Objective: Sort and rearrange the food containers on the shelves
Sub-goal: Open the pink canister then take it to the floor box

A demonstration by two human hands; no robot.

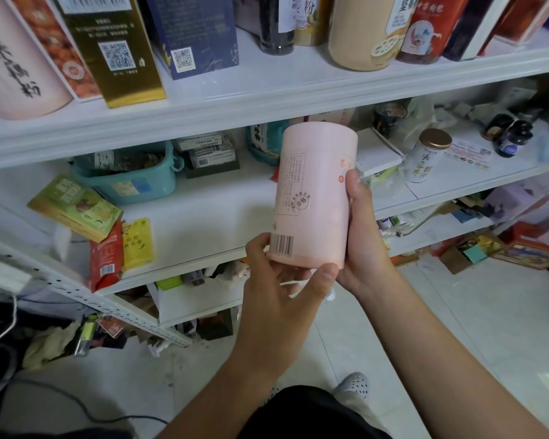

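A pink cylindrical canister with a printed label and a barcode is held upright in front of the middle shelf. My left hand cups its bottom, thumb and fingers curled round the base. My right hand grips its right side, thumb up along the wall. On the upper shelf stand a similar pink canister, a gold box, a dark blue box and a beige canister.
The middle shelf holds a teal basket, green, red and yellow packets at the left, and a gold-lidded jar at the right. Lower shelves are cluttered. Boxes lie on the tiled floor.
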